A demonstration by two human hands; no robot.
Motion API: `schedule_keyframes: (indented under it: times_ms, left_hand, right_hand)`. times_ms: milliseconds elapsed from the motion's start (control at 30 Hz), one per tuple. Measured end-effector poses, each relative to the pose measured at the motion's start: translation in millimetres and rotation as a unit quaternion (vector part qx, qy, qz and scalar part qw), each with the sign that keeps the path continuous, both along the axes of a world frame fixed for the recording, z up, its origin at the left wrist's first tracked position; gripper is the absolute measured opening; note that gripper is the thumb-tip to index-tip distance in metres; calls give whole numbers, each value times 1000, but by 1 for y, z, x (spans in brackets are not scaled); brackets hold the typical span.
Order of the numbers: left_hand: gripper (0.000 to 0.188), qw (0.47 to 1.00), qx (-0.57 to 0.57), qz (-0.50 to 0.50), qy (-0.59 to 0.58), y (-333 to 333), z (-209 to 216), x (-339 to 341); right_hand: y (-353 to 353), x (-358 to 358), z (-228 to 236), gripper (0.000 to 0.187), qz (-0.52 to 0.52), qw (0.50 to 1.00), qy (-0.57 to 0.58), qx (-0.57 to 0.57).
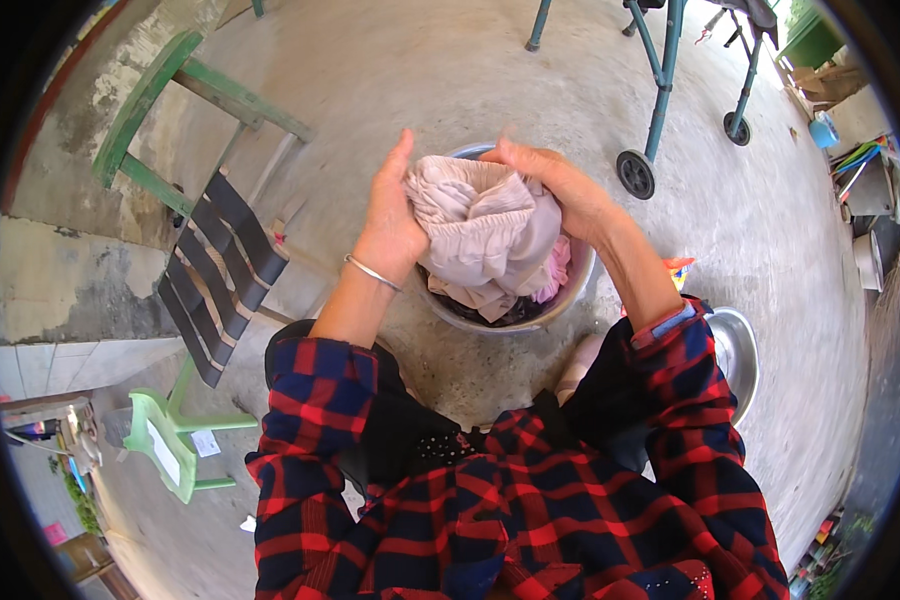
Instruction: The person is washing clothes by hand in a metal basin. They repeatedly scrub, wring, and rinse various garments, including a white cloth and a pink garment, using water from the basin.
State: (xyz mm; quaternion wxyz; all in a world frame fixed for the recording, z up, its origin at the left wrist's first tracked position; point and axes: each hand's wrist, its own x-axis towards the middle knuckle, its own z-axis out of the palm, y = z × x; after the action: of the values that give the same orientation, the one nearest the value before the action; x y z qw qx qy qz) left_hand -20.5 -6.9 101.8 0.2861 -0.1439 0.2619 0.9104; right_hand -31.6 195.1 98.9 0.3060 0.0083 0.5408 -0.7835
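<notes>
A pale pinkish-beige garment with a gathered elastic waistband (485, 225) is bunched up between my two hands, above a round basin (579, 288). My left hand (394, 212) presses its palm and fingers against the garment's left side, thumb pointing up. On the opposite side, my right hand (555, 188) curls over the upper edge of the fabric, its fingertips partly hidden and slightly blurred. Beneath the garment, the basin contains more clothes, among them a pink piece (553, 272) and some dark cloth (515, 312).
An empty metal bowl (734, 362) and a small colourful packet (679, 272) are by my right arm. To the left stand a green-framed chair with black straps (220, 270) and a light green plastic stool (165, 445). A blue-green wheeled frame (660, 110) stands ahead right on the concrete floor.
</notes>
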Motion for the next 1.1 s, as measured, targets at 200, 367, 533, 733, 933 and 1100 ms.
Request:
schedule_keyframes:
  times_ms: [200,367,533,733,933,1100]
  left_hand:
    - [60,992,-61,56,95,6,-13,-10]
    - [86,887,-264,-9,378,38,-25,9]
    - [110,745,-475,-74,462,56,-38,27]
    - [69,832,-403,-66,376,37,-67,3]
    - [97,767,-455,-103,440,49,-57,13]
    - [87,771,-458,-88,432,47,-76,6]
  right_hand:
    - [8,2,-8,26,24,995,40,-88]
    - [13,-12,-4,16,-152,961,-31,-230]
    - [24,-19,-14,22,-179,935,-56,-302]
    - [37,-12,13,13,-281,912,-59,-293]
    - [32,-11,3,12,-280,920,-29,-271]
    - [24,-5,19,14,-260,918,-24,-298]
